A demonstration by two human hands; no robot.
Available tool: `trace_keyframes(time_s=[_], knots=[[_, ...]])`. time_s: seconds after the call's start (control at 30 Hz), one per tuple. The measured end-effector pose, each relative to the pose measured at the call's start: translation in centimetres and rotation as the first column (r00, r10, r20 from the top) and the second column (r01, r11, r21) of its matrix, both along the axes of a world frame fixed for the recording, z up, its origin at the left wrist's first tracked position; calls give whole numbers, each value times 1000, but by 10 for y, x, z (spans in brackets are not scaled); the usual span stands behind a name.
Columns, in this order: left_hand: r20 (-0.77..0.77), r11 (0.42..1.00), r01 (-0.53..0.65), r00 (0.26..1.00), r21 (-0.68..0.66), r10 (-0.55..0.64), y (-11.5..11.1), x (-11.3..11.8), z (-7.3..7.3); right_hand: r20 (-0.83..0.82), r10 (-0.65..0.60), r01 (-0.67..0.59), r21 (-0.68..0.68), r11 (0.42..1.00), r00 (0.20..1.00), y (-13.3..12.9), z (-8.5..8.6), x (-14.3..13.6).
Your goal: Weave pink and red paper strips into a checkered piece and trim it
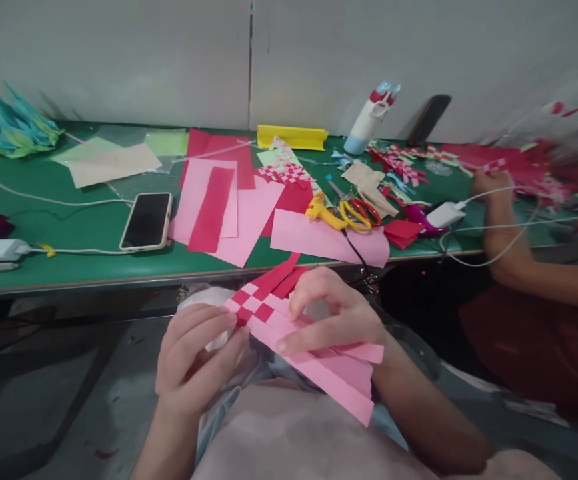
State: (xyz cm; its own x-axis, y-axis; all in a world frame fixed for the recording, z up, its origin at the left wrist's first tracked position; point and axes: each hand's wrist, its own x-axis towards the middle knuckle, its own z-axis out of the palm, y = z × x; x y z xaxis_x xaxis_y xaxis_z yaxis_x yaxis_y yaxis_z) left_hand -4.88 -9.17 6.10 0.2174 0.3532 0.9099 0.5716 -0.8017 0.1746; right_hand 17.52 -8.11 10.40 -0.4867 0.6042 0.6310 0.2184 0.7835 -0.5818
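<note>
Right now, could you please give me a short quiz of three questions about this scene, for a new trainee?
1. True or false: the woven paper piece is lying flat on the green table.
2. Which thing lies nearest to the phone? A) the yellow scissors B) the pale pink sheet with a red strip C) the white bottle
3. Fill in: the woven piece is made of pink and ____ strips.

Key
1. False: the left hand and the right hand hold it above the lap, in front of the table edge.
2. B
3. red
</note>
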Motion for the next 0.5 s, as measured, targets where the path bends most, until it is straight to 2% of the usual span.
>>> trace_keyframes(time_s=[0.13, 0.23, 0.3, 0.4, 0.5], knots=[[-38, 999, 19, 999, 29, -17, 3, -4, -1, -14, 51, -50, 59, 997, 999, 0, 2, 0], [-51, 994, 45, 998, 104, -40, 5, -4, -1, -60, 72, -69, 42, 997, 996, 2, 3, -1], [-43, 994, 40, 998, 99, -36, 4, -2, 0, -74, 86, -86, 10, 996, 994, 2, 3, -2], [49, 999, 15, 999, -50, -12, 1, 3, 4, -108, 109, -112, -19, 994, 988, 3, 2, -3], [100, 974, 87, 993, -211, -67, 3, 7, 8, -137, 136, -141, -26, 990, 981, 4, 1, -3]])
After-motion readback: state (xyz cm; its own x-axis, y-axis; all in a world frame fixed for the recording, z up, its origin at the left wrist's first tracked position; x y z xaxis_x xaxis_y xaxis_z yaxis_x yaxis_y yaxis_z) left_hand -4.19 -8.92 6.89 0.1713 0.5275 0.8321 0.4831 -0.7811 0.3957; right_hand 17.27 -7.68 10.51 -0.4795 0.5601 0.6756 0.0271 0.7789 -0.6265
